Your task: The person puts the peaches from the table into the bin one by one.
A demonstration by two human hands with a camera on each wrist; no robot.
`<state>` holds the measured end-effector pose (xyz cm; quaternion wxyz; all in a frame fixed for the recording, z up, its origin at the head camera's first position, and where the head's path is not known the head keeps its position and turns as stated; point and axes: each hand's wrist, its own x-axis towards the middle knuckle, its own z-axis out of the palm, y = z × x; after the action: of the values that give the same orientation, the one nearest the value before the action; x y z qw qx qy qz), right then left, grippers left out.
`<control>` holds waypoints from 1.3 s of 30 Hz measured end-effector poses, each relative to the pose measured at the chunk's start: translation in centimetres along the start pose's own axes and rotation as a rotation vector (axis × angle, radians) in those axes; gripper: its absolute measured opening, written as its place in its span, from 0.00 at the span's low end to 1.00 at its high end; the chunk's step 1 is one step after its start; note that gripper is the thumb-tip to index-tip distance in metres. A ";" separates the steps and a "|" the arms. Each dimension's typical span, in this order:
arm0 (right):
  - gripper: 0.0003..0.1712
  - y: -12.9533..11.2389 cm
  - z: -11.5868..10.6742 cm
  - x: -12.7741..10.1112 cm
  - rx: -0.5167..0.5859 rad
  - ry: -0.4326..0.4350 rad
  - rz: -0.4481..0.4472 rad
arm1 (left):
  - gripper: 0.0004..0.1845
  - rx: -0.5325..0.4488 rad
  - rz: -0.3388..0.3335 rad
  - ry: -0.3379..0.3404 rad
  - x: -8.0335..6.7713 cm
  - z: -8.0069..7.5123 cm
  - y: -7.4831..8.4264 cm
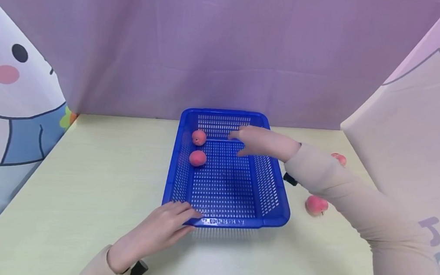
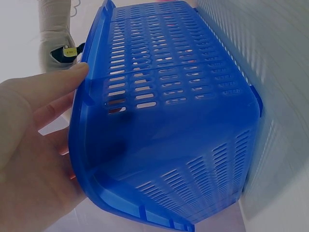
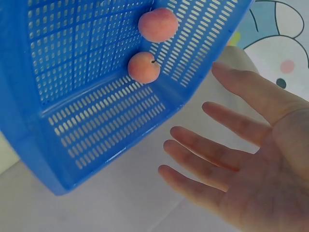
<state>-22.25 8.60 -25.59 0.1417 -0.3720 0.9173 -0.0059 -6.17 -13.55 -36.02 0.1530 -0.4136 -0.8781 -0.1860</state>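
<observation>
The left hand (image 1: 156,232) rests flat-fingered on the near left corner of the blue basket (image 1: 267,222), mid-table. The right hand (image 1: 260,142) hovers over its far right side, fingers spread, empty. Two peaches (image 1: 198,148) lie by the basket's far left wall

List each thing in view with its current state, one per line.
Blue basket: upright on the table, holding two peaches.
Peaches in basket: resting by the left wall, apart from each other.
Peaches on table: outside the basket, right of it.
Left hand: fingers straight, touching the basket's near rim.
Right hand: open, empty, over the basket.
</observation>
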 end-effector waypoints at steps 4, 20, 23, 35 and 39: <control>0.29 0.6 -0.1 -1.1 -0.005 0.018 0.012 | 0.12 0.004 0.001 0.007 0.0 0.0 -0.1; 0.25 4.2 2.0 -5.4 0.055 0.211 0.049 | 0.13 0.007 0.018 0.012 0.0 -0.2 -0.2; 0.24 5.1 3.0 -6.6 0.066 0.261 0.054 | 0.13 0.013 0.023 0.005 0.0 -0.2 -0.2; 0.20 7.8 6.4 -10.6 0.080 0.383 0.018 | 0.13 0.025 0.023 0.015 0.0 0.0 -0.1; 0.22 7.9 7.1 -11.3 0.066 0.379 0.039 | 0.13 0.031 0.041 0.038 -0.1 0.2 -0.1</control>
<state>-18.03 22.75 -30.46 -0.0215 -0.3416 0.9339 -0.1030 -6.26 -13.61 -36.22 0.1799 -0.4253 -0.8691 -0.1770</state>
